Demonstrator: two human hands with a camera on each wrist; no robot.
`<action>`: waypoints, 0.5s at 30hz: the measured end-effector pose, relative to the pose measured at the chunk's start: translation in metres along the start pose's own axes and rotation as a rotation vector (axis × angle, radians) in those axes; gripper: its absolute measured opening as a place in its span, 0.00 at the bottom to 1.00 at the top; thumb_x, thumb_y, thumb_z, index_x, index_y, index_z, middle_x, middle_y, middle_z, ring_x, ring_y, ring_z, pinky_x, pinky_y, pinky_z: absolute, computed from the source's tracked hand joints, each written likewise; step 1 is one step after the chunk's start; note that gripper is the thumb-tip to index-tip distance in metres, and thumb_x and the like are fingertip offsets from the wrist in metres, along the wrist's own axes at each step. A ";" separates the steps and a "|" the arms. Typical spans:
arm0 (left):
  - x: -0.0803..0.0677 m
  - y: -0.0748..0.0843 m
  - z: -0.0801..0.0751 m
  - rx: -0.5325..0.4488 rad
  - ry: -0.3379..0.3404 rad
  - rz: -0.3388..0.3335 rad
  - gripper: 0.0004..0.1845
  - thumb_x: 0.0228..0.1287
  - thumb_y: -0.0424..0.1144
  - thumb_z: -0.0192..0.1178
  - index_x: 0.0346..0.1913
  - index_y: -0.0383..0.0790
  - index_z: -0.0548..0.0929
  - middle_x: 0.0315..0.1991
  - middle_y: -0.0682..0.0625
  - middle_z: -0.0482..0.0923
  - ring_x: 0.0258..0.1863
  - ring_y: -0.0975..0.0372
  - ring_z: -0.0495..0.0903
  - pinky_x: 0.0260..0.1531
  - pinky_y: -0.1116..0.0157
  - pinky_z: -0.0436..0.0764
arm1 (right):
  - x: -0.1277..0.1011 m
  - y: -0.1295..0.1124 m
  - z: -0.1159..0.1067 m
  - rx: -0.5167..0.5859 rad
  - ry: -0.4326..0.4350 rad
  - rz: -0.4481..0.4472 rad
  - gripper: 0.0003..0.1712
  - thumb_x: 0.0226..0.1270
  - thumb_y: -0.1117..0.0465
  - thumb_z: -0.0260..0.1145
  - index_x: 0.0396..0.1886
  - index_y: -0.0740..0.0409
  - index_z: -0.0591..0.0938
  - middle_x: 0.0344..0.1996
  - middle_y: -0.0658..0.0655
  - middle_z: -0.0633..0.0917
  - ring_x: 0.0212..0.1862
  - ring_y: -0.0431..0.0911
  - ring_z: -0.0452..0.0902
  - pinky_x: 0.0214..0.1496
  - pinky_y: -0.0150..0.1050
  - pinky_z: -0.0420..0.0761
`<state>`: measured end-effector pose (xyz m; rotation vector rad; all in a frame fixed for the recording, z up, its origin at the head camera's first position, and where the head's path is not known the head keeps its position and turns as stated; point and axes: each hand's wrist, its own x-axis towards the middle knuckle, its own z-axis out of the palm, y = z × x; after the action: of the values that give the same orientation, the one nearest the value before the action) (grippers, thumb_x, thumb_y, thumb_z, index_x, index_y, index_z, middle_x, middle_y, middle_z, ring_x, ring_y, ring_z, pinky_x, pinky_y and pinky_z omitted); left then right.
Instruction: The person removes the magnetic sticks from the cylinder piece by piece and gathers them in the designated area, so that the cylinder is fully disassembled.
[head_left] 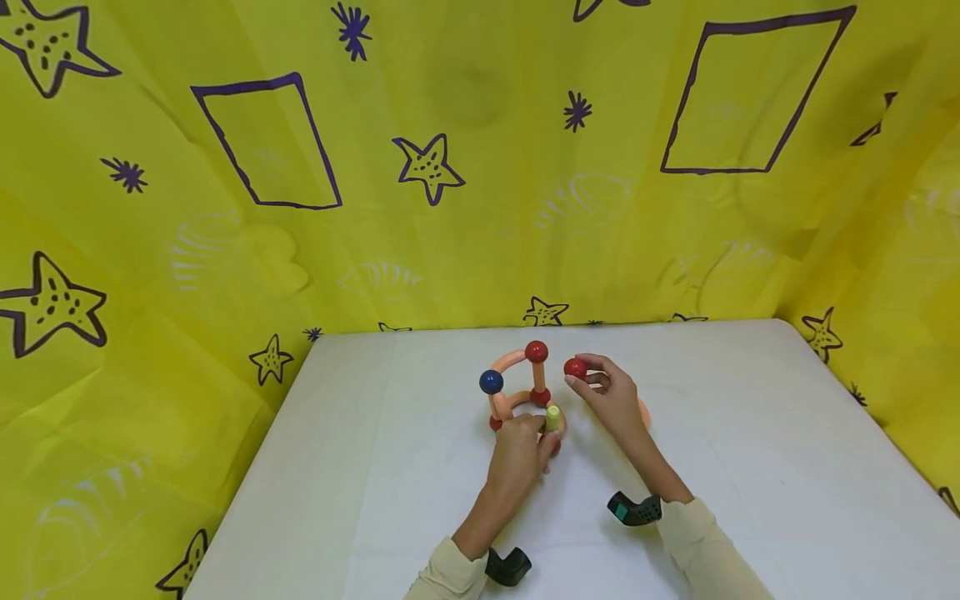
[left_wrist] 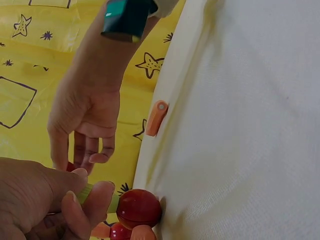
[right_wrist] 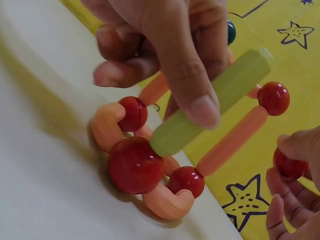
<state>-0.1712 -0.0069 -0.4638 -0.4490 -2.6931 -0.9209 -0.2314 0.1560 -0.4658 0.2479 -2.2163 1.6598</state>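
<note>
Left hand [head_left: 517, 454] pinches green rod [head_left: 552, 418], set on ball-and-rod frame [head_left: 538, 377] on surface [head_left: 360, 475]. Right hand [head_left: 615, 402] pinches loose red ball [head_left: 575, 368], near frame. Judged step: adding ball; next likely calls for aligning it over rod's free end.

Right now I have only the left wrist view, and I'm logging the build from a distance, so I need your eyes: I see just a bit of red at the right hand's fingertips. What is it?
Observer: A red ball; the head view shows the right hand pinching it.

Operator: Thanks. Is any ball out there not red?

Observer: Yes, a blue ball, at one end of a curved orange rod.

Operator: And the green rod in the left hand: does its upper end carry a ball?

Observer: No, the right wrist view shows that end bare.
</note>
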 end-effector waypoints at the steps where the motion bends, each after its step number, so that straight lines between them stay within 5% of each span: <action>1: 0.000 0.000 0.000 0.009 0.001 0.005 0.10 0.54 0.44 0.63 0.29 0.39 0.83 0.16 0.57 0.69 0.09 0.78 0.62 0.12 0.80 0.63 | 0.003 0.000 -0.001 -0.010 -0.009 0.036 0.24 0.52 0.57 0.70 0.49 0.57 0.76 0.40 0.56 0.80 0.35 0.44 0.78 0.31 0.26 0.76; 8: 0.001 0.000 0.001 -0.015 0.016 0.018 0.09 0.55 0.43 0.62 0.27 0.40 0.83 0.17 0.57 0.71 0.09 0.79 0.64 0.11 0.81 0.64 | 0.028 0.014 -0.003 -0.145 -0.036 0.166 0.24 0.53 0.54 0.69 0.49 0.57 0.77 0.43 0.60 0.80 0.37 0.48 0.77 0.32 0.29 0.74; 15: 0.001 -0.002 0.000 0.022 0.057 0.069 0.08 0.53 0.43 0.64 0.25 0.42 0.83 0.13 0.61 0.66 0.18 0.72 0.68 0.15 0.81 0.63 | 0.057 0.043 0.001 -0.143 -0.063 0.302 0.22 0.53 0.59 0.68 0.48 0.58 0.76 0.41 0.62 0.79 0.30 0.46 0.79 0.26 0.32 0.77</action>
<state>-0.1726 -0.0079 -0.4645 -0.4996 -2.6169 -0.8708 -0.2996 0.1719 -0.4825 -0.0780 -2.5073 1.6460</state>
